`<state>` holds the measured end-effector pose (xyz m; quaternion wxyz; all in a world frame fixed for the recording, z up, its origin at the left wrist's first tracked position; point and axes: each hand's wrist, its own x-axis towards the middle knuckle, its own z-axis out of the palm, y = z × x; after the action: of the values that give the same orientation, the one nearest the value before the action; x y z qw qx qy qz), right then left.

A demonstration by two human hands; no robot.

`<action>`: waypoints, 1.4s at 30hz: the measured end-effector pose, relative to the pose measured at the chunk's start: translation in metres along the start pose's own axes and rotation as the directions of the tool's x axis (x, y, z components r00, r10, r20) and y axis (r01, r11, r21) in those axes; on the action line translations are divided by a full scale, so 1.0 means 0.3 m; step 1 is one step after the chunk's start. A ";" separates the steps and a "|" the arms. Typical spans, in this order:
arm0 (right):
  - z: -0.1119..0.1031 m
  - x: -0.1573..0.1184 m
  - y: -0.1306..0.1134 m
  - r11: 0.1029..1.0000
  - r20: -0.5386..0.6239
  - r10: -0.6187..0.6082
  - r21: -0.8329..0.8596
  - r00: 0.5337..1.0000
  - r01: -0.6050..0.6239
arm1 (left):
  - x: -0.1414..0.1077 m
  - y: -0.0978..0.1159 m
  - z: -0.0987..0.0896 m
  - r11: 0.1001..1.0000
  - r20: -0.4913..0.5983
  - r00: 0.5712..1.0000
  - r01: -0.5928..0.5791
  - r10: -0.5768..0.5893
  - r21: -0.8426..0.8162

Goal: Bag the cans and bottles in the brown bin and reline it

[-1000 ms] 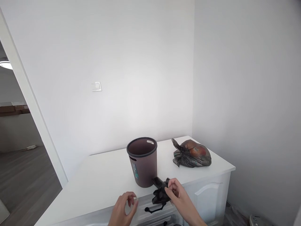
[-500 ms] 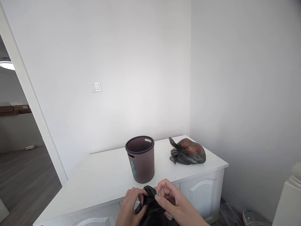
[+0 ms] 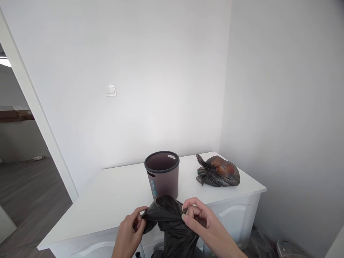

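Observation:
A black plastic bag (image 3: 172, 218) hangs between my hands at the front edge of the white cabinet top. My left hand (image 3: 130, 227) pinches its left edge, and my right hand (image 3: 200, 218) pinches its right edge between thumb and fingertips. The bag's upper part is spread and overlaps the bottom of a brown bin (image 3: 165, 179) with a dark rim, which stands upright behind it. To the right of the bin lies a knotted, see-through black bag (image 3: 219, 172) with reddish-orange contents.
The white cabinet (image 3: 107, 200) stands against the wall, with panelled doors below. A wall switch (image 3: 110, 90) is above it. Clear plastic and a pale device (image 3: 288, 248) lie on the floor at right. A doorway is at far left.
My left hand has moved left, away from my right, stretching the bag's upper part wider. The view has shifted slightly.

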<state>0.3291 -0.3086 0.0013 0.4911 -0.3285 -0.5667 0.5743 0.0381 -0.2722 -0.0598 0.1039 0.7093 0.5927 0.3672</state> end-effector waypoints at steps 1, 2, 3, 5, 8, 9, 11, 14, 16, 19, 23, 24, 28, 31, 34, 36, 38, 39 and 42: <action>0.003 0.006 0.002 1.000 -0.012 0.003 -0.013 1.000 -0.003 | 0.004 -0.009 -0.013 1.000 -0.020 1.000 0.003 -0.002 0.028; 0.004 0.011 0.004 1.000 -0.018 0.006 -0.028 1.000 -0.006 | 0.008 -0.016 -0.026 0.999 -0.040 0.999 0.005 -0.003 0.050; 0.004 0.014 0.004 0.999 -0.012 0.011 -0.045 1.000 -0.012 | 0.012 -0.021 -0.039 0.998 -0.057 0.998 0.005 -0.001 0.066; 0.000 0.019 0.004 0.997 0.008 0.024 -0.079 1.000 -0.023 | 0.024 -0.029 -0.067 0.996 -0.090 0.996 -0.002 0.011 0.092; -0.009 0.022 -0.001 0.991 0.026 0.036 -0.131 0.999 -0.032 | 0.048 -0.045 -0.108 0.988 -0.146 0.988 -0.031 0.053 0.149; -0.012 0.023 -0.002 0.988 0.026 0.039 -0.150 0.999 -0.034 | 0.057 -0.053 -0.120 0.984 -0.165 0.984 -0.039 0.068 0.171; -0.013 0.024 -0.004 0.982 0.020 0.044 -0.186 0.999 -0.039 | 0.075 -0.076 -0.143 0.977 -0.198 0.977 -0.043 0.085 0.207; -0.011 0.028 -0.004 0.977 0.002 0.047 -0.210 0.999 -0.045 | 0.095 -0.118 -0.171 0.969 -0.246 0.966 -0.018 0.080 0.247; -0.008 0.032 -0.004 0.974 0.008 0.052 -0.219 0.999 -0.049 | 0.101 -0.143 -0.184 0.962 -0.270 0.960 0.007 0.070 0.274; -0.002 0.042 -0.003 0.973 0.016 0.061 -0.226 0.998 -0.055 | 0.099 -0.164 -0.194 0.956 -0.292 0.955 0.029 0.061 0.293; 0.014 0.057 0.001 0.979 0.018 0.076 -0.191 0.997 -0.072 | 0.087 -0.161 -0.191 0.963 -0.269 0.960 -0.001 0.077 0.269; 0.020 0.060 0.003 0.980 0.019 0.081 -0.183 0.997 -0.076 | 0.085 -0.157 -0.188 0.965 -0.261 0.962 -0.014 0.085 0.262; 0.035 0.070 0.009 0.982 0.028 0.090 -0.166 0.996 -0.084 | 0.081 -0.147 -0.177 0.969 -0.239 0.965 -0.052 0.111 0.240; 0.040 0.074 0.010 0.986 0.030 0.082 -0.146 0.996 -0.076 | 0.081 -0.151 -0.175 0.973 -0.219 0.969 -0.066 0.115 0.222; 0.050 0.081 0.009 0.991 0.030 0.073 -0.118 0.997 -0.069 | 0.074 -0.142 -0.178 0.978 -0.137 0.982 -0.108 0.133 0.181; 0.066 0.088 0.010 0.993 0.014 0.077 -0.089 0.997 -0.075 | 0.061 -0.111 -0.183 0.981 -0.008 0.987 -0.155 0.157 0.120; 0.089 0.098 0.013 0.996 -0.011 0.073 -0.057 0.997 -0.074 | 0.040 -0.054 -0.191 0.980 0.108 0.977 -0.192 0.185 0.056; 0.100 0.104 0.016 0.997 -0.021 0.067 -0.042 0.998 -0.068 | 0.028 -0.017 -0.194 0.978 0.125 0.972 -0.206 0.200 0.033; 0.133 0.123 0.022 0.999 0.017 0.044 -0.011 0.999 -0.044 | -0.008 0.101 -0.200 0.978 0.038 0.977 -0.210 0.210 -0.005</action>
<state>0.2795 -0.2863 0.0072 0.4715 -0.3384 -0.5666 0.5848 0.0224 -0.3001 -0.0006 0.0760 0.7747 0.5124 0.3626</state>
